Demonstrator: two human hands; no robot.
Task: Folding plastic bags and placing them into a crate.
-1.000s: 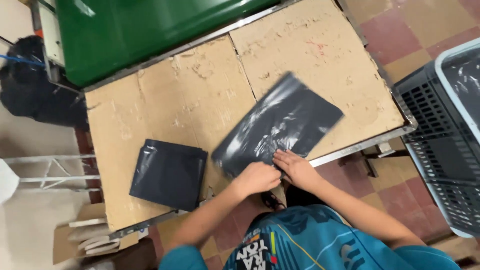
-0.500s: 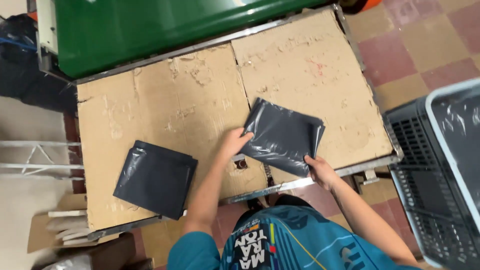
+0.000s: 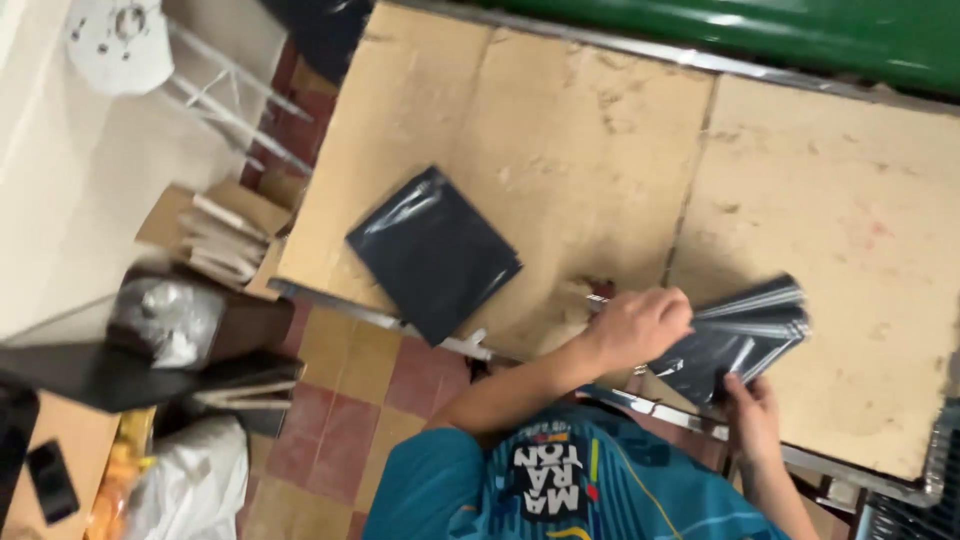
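A worn cardboard-topped table [image 3: 560,130] fills the middle, with a green panel [image 3: 800,30] along its far edge. Off its left corner stand a white metal stool [image 3: 130,40], a small open carton [image 3: 215,235] and, nearer, a white sack [image 3: 195,485] on the red-tiled floor [image 3: 350,400].

The folded black plastic bag [image 3: 742,335] is glossy and dark, doubled over several times so that its layered edges show as thin pale lines along the upper right side. It lies tilted at the near edge of the worn, cardboard-topped table, one corner hanging a little past the metal rim — held there from both sides. A second folded black plastic bag [image 3: 432,250] — a flat, roughly square packet with a sheen across its top — rests well apart to the left, turned diamond-wise, near the same table edge.
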